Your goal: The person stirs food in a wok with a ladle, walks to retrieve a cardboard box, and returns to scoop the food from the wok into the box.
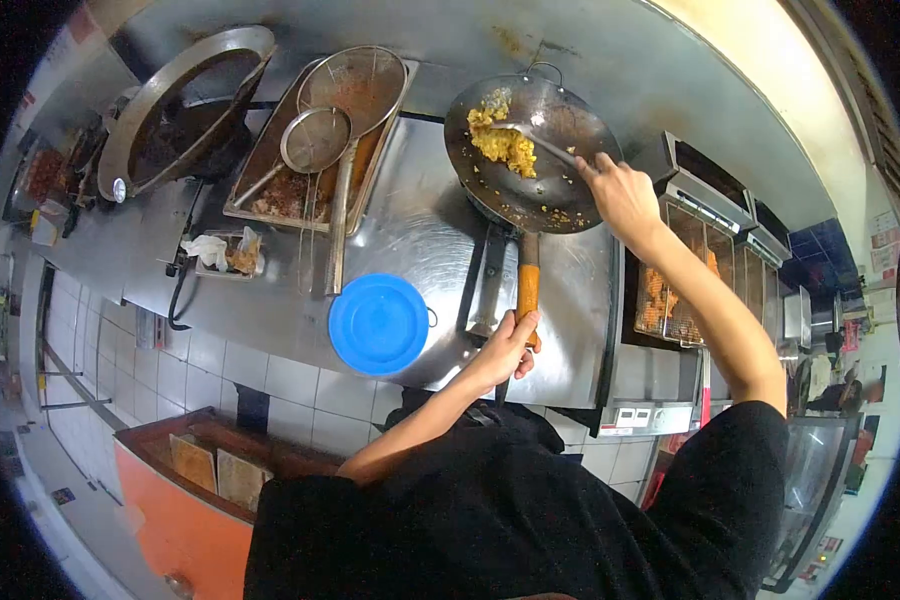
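My left hand [508, 350] is wrapped round the wooden handle [529, 290] of a dark wok [560, 125]. The wok is tilted on the stove, and yellow scrambled egg [505, 145] lies in its upper left part, with small bits scattered lower down. In my right hand [618, 195] is the handle of a metal spatula [545, 145], gripped over the wok's right rim. The spatula's head is at the egg and partly hidden by it. A blue plastic bowl [378, 325] stands on the steel counter to the left of my left hand.
Two strainers [316, 138] lie across a metal tray [242, 190] at the back left. Beyond it is a large wok [135, 140]. Fryer baskets [670, 300] holding orange food sit right of the stove, close to my right forearm.
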Demonstrator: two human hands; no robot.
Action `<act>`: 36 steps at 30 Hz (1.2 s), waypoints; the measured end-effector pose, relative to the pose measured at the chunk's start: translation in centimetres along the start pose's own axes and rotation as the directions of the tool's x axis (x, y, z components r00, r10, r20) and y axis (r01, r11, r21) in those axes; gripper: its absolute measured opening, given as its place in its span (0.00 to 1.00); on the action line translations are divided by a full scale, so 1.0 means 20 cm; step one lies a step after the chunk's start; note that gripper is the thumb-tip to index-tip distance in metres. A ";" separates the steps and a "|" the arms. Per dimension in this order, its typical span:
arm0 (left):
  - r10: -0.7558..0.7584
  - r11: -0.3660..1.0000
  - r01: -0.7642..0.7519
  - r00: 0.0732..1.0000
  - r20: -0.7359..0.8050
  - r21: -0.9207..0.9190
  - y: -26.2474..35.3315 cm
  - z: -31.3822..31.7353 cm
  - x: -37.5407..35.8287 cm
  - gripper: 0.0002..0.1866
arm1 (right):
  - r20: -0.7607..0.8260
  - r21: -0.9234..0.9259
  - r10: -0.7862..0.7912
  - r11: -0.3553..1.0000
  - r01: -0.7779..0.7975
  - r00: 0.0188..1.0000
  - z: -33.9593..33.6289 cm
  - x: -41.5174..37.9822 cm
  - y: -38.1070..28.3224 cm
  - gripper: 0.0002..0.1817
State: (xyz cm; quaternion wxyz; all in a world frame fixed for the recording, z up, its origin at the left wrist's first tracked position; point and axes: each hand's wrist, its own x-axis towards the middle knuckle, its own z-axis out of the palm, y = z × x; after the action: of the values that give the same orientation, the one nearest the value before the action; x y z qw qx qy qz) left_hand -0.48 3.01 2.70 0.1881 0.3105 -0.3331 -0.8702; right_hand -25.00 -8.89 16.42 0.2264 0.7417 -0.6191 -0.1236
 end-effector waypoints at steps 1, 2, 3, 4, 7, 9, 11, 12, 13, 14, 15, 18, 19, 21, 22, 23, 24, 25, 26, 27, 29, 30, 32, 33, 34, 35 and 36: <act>-0.003 1.000 0.003 1.000 -0.013 0.001 0.00 0.00 0.00 0.21 | 0.025 0.043 0.028 0.999 -0.029 0.999 -0.04 -0.04 0.02 0.23; 0.006 1.000 -0.006 1.000 -0.010 -0.030 -0.02 0.00 0.01 0.22 | 0.057 0.085 0.048 0.995 -0.053 0.997 -0.08 -0.07 0.06 0.22; 0.006 1.000 -0.007 1.000 -0.026 -0.018 -0.02 0.00 0.01 0.22 | 0.099 0.131 0.090 0.986 -0.102 0.991 -0.09 -0.10 0.11 0.21; -0.004 1.000 0.004 0.999 -0.048 -0.018 -0.03 0.00 0.02 0.22 | 0.270 0.193 0.125 0.964 -0.181 0.955 -0.24 -0.12 0.12 0.26; 0.021 0.999 -0.023 0.999 -0.033 -0.048 -0.04 0.00 0.03 0.23 | 0.362 0.435 0.117 0.856 -0.278 0.925 -0.29 -0.17 0.21 0.22; 0.033 0.997 -0.035 0.999 -0.027 -0.064 -0.03 0.00 0.02 0.23 | 0.487 0.476 0.066 0.816 -0.328 0.871 -0.25 -0.16 0.18 0.21; 0.034 0.999 -0.035 0.999 -0.034 -0.023 -0.03 0.01 0.01 0.23 | 0.466 0.473 0.057 0.828 -0.302 0.883 0.08 -0.15 0.11 0.21; 0.036 0.998 -0.039 0.998 -0.054 -0.051 -0.04 0.02 0.03 0.23 | 0.239 0.585 -0.019 0.801 -0.128 0.971 0.26 -0.15 0.12 0.19; 0.032 0.998 -0.035 0.998 -0.046 -0.055 -0.06 0.01 0.03 0.24 | 0.324 0.557 0.038 0.800 -0.223 0.945 0.29 -0.10 0.15 0.20; 0.044 0.998 -0.046 0.998 -0.042 -0.050 -0.06 0.00 0.04 0.24 | 0.389 0.522 0.095 0.797 -0.305 0.916 0.25 -0.04 0.17 0.22; 0.034 0.995 -0.036 0.999 -0.025 -0.096 -0.04 0.00 0.03 0.24 | 0.432 0.551 0.075 0.766 -0.329 0.899 0.06 -0.01 0.18 0.21; 0.037 0.996 -0.039 0.999 -0.027 -0.075 -0.02 0.00 0.02 0.24 | 0.375 0.579 -0.088 0.800 -0.159 0.923 0.05 -0.14 0.35 0.22; -0.012 0.998 0.011 1.000 -0.020 -0.058 -0.03 -0.01 0.02 0.22 | 0.524 0.517 -0.048 0.811 -0.273 0.850 -0.11 -0.12 0.19 0.22; -0.007 0.996 0.004 0.999 -0.036 -0.088 -0.02 0.01 0.02 0.22 | 0.482 0.475 -0.013 0.844 -0.248 0.876 -0.05 -0.12 -0.02 0.22; -0.014 0.995 0.009 0.999 -0.049 -0.100 -0.02 0.02 0.02 0.22 | 0.382 0.429 -0.037 0.892 -0.141 0.924 0.13 -0.06 -0.03 0.22; 0.019 0.994 -0.024 0.999 -0.044 -0.110 -0.03 0.01 0.02 0.24 | 0.411 0.404 -0.019 0.900 -0.164 0.912 0.11 -0.01 0.02 0.22; 0.022 0.995 -0.027 0.999 -0.045 -0.098 -0.02 0.00 0.02 0.24 | 0.428 0.381 0.003 0.906 -0.183 0.904 0.03 0.06 0.07 0.22; 0.010 0.996 -0.013 0.999 -0.035 -0.089 -0.02 0.00 0.02 0.24 | 0.477 0.392 0.001 0.895 -0.213 0.879 -0.10 0.06 0.12 0.22; 0.004 0.996 -0.006 1.000 -0.028 -0.088 -0.02 0.01 0.01 0.25 | 0.656 0.397 0.050 0.826 -0.401 0.753 -0.34 0.05 0.08 0.19; 0.023 0.996 -0.026 0.999 -0.042 -0.084 -0.02 0.01 0.01 0.24 | 0.656 0.383 0.003 0.860 -0.337 0.755 -0.35 -0.01 0.12 0.19; 0.036 0.996 -0.039 0.998 -0.042 -0.083 -0.02 0.02 0.01 0.24 | 0.560 0.357 -0.046 0.915 -0.191 0.827 -0.10 -0.09 0.13 0.20; 0.031 0.997 -0.033 0.999 -0.033 -0.071 -0.02 0.03 0.02 0.24 | 0.456 0.335 -0.045 0.934 -0.124 0.889 0.07 -0.12 0.10 0.22; 0.017 0.998 -0.019 1.000 -0.026 -0.060 -0.03 0.04 0.00 0.24 | 0.504 0.392 0.017 0.886 -0.247 0.864 -0.08 -0.01 0.00 0.22; 0.000 0.999 -0.002 1.000 -0.023 -0.048 -0.02 0.03 0.00 0.24 | 0.541 0.404 0.057 0.857 -0.320 0.839 -0.13 0.02 0.05 0.22; -0.011 0.999 0.010 1.000 -0.023 -0.043 0.00 0.02 0.01 0.24 | 0.577 0.412 0.089 0.827 -0.383 0.812 -0.20 0.06 0.09 0.22; -0.004 0.999 0.003 1.000 -0.012 -0.053 -0.01 0.02 0.01 0.24 | 0.633 0.347 0.018 0.887 -0.304 0.774 -0.35 0.05 0.11 0.22; 0.002 0.999 -0.003 1.000 -0.010 -0.054 -0.01 0.02 0.01 0.24 | 0.601 0.372 0.025 0.876 -0.308 0.799 -0.38 -0.02 0.14 0.21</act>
State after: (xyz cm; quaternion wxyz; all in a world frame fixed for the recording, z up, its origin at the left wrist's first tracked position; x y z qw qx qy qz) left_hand -0.87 3.27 2.74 0.1992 0.3089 -0.3089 -0.8772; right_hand -24.06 -7.47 24.35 -0.1411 0.6409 -0.7339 -0.1752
